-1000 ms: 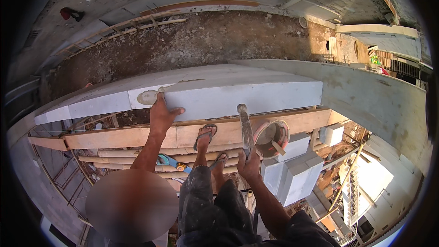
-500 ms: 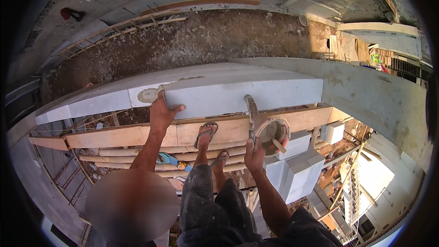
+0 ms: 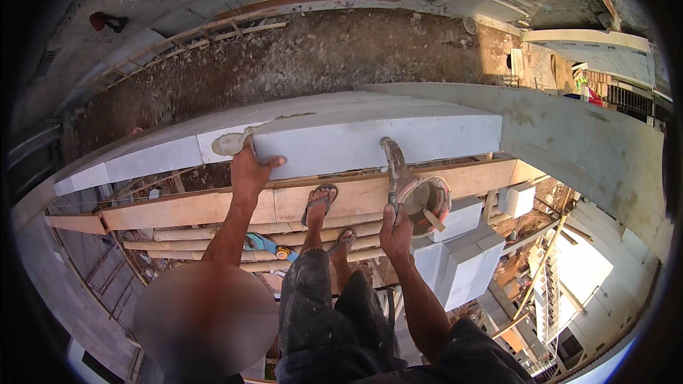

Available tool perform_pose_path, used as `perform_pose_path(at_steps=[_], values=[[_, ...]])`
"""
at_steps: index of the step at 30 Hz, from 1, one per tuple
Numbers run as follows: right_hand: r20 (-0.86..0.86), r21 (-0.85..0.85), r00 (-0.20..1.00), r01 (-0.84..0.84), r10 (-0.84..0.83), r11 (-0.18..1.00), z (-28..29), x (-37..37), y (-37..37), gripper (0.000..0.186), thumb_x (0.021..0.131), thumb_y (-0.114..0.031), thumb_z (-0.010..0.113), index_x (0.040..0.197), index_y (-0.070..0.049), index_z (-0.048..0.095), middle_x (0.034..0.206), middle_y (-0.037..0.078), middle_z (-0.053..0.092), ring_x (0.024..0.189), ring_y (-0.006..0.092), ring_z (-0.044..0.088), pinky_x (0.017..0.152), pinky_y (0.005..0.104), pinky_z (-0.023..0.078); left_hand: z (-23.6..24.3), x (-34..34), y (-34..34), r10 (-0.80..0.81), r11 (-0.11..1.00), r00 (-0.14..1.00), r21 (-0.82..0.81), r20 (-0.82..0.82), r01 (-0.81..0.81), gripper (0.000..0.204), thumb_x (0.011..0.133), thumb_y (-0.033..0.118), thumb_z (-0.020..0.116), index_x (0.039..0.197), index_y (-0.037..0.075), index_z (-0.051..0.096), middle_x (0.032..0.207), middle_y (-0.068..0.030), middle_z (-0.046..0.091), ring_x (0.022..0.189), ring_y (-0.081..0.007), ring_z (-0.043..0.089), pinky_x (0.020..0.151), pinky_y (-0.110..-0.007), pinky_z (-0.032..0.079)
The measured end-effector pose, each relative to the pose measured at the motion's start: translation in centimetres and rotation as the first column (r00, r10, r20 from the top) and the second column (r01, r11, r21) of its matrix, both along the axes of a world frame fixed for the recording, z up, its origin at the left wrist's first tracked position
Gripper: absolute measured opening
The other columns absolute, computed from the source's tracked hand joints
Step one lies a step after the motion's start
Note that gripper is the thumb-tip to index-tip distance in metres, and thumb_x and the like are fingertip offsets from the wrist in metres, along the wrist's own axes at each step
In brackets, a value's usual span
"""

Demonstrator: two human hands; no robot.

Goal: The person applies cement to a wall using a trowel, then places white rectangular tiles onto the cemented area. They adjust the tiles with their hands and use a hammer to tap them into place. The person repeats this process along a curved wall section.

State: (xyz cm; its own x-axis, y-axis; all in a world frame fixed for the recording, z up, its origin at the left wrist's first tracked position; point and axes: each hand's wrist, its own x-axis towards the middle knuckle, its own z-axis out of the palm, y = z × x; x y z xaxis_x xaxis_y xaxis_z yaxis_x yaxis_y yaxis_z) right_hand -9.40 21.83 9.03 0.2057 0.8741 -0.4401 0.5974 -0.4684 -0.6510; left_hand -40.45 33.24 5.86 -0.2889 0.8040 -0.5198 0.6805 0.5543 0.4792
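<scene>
A long white block [image 3: 320,149] lies on top of a course of white blocks [image 3: 153,161]. My left hand [image 3: 250,174] grips its left end, with the thumb on the near face and the fingers at the end edge. Beside those fingers, grey mortar [image 3: 229,144] is smeared on the neighbouring block. My right hand [image 3: 396,231] is closed round the handle of a mortar-smeared trowel [image 3: 394,160]. The trowel's tip meets the block's near face, right of its middle. Just right of this hand stands a bucket [image 3: 445,195] with grey mortar and a flat stick [image 3: 434,220] in it.
My sandalled feet [image 3: 320,204] stand on a wooden plank [image 3: 192,211] and bamboo poles [image 3: 178,245]. A blue power tool [image 3: 265,244] lies on the poles. More white blocks [image 3: 469,259] are stacked at the right. Beyond the wall, rubble ground [image 3: 306,50] lies below.
My right hand and the trowel have moved slightly forward, its tip now higher on the block's face. The left hand keeps its place at the block's end. The view has shifted a little.
</scene>
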Motion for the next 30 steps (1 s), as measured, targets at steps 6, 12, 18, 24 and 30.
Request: perform_pose_path(at_steps=[6,12,18,24,30], values=[[0.094,-0.051,0.996,0.005,0.0,0.999,0.0,0.0,0.1,0.035,0.1,-0.032,0.051,0.096,0.003,0.054,0.067,0.026,0.058,0.068,0.0485,0.06,0.06,0.0515,0.044,0.9,1.5,-0.1,0.005,0.997,0.994,0.081,-0.106,0.003,0.076,0.07,0.024,0.085,0.133,-0.004,0.053,0.138,-0.0272,0.048,0.119,-0.0399,0.056,0.096,-0.044,0.049],[0.136,0.006,0.991,0.002,-0.003,1.0,0.5,-1.0,0.7,0.037,0.099,-0.034,0.052,0.098,0.002,0.054,0.069,0.027,0.06,0.072,0.0511,0.06,0.063,0.0545,0.047,0.4,10.7,-1.1,-0.687,0.648,0.713,0.326,-0.142,0.689,0.058,0.093,0.03,0.06,0.144,0.004,0.046,0.162,-0.0083,0.02,0.149,-0.0411,0.01,0.121,-0.054,0.016],[0.132,-0.152,0.991,0.024,-0.004,0.988,0.5,-0.5,0.5,0.035,0.1,-0.036,0.05,0.096,-0.002,0.056,0.068,0.025,0.061,0.072,0.0498,0.061,0.064,0.0524,0.047,-1.4,14.0,-1.1,-0.708,0.655,0.696,0.258,-0.118,0.71,0.056,0.097,0.032,0.054,0.14,-0.004,0.049,0.163,-0.0112,0.018,0.149,-0.0405,0.01,0.121,-0.055,0.012],[-0.044,0.088,0.976,0.217,-0.214,0.972,1.0,1.3,-0.2,0.041,0.102,-0.036,0.05,0.086,0.002,0.055,0.059,0.013,0.052,0.054,0.0301,0.051,0.056,0.042,0.041,-0.9,14.8,-1.1,-0.706,0.665,0.694,0.208,-0.139,0.718,0.059,0.096,0.032,0.055,0.14,-0.005,0.047,0.163,-0.0123,0.017,0.149,-0.0432,0.008,0.121,-0.054,0.009],[-0.062,0.075,0.898,0.438,-0.435,0.896,-0.5,4.2,2.9,0.041,0.103,-0.034,0.049,0.089,0.003,0.055,0.063,0.004,0.047,0.062,0.0137,0.046,0.057,0.032,0.039,-0.6,15.9,-0.8,-0.688,0.681,0.714,0.226,-0.131,0.697,0.062,0.095,0.036,0.057,0.139,-0.007,0.048,0.162,-0.0138,0.018,0.148,-0.0455,0.009,0.12,-0.056,0.009]])
